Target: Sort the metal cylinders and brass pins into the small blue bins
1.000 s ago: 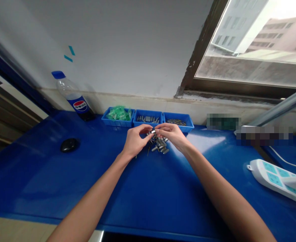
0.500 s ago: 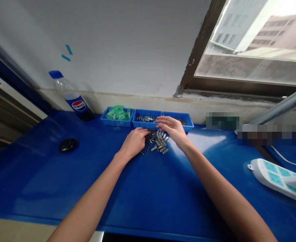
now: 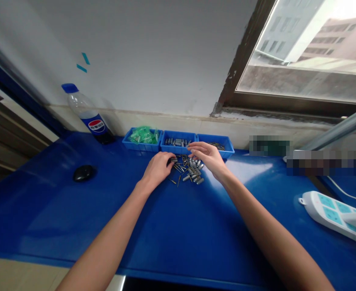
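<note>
A loose pile of small metal cylinders and pins point(image 3: 191, 173) lies on the blue table point(image 3: 178, 226), just in front of three blue trays. My left hand point(image 3: 157, 168) rests at the pile's left edge, its fingers curled and pinching a small metal piece point(image 3: 173, 160). My right hand point(image 3: 207, 156) hovers over the back of the pile, at the front rim of the middle tray point(image 3: 178, 142). Its fingers are loosely stretched, with nothing visible in them.
The left tray point(image 3: 141, 137) holds green bits and the right tray point(image 3: 219, 146) thin dark pins. A cola bottle point(image 3: 90, 117) stands at the wall on the left, with a black mouse point(image 3: 83, 173) in front of it. A white power strip point(image 3: 335, 214) lies at the right. A window is above right.
A second ago both hands held a piece together above the pile. The right hand then went to the middle tray and now hovers there. The left dropped to the pile and pinches a piece.
</note>
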Demonstrator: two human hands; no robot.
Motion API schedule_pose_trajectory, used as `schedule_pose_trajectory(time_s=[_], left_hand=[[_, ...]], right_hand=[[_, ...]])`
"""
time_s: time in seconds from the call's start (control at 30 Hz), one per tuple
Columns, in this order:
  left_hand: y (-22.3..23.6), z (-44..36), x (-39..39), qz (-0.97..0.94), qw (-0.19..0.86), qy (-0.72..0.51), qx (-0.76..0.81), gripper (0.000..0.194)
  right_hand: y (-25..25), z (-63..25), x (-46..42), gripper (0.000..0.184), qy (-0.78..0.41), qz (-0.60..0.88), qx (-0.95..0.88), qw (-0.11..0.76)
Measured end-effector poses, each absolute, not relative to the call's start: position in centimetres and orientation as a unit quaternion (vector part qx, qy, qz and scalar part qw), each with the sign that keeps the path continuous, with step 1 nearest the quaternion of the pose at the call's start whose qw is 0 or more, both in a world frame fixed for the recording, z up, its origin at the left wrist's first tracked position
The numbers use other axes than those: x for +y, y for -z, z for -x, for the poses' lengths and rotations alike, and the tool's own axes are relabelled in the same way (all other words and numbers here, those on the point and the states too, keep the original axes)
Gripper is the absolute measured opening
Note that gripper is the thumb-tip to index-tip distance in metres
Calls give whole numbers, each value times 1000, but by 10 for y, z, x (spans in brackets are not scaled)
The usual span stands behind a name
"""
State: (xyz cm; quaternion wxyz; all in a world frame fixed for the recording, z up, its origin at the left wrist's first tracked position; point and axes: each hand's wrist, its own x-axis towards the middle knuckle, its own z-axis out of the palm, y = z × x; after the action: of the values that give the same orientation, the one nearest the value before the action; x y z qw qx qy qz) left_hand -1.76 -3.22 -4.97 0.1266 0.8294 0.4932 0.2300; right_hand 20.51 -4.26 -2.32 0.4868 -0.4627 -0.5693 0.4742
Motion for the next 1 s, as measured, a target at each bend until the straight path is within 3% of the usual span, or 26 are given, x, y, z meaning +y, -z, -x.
schedule_pose_trajectory(time_s=[0.43,0.77,0.87,1.0], left_hand=[[53,16,-30,-849,147,-245,444,24],[50,15,-34,-856,89,-229,456,28],[53,16,-32,-849,83,-266,450,26],[53,14,-31,-789,144,-409,435,23]], right_hand=[[26,-203,-45,25,-480,478,-563,474],[27,-205,-45,28,-490,486,-557,462],[27,-206,-45,27,-491,487,-557,460],[27,-206,-44,26,-485,487,-561,462]])
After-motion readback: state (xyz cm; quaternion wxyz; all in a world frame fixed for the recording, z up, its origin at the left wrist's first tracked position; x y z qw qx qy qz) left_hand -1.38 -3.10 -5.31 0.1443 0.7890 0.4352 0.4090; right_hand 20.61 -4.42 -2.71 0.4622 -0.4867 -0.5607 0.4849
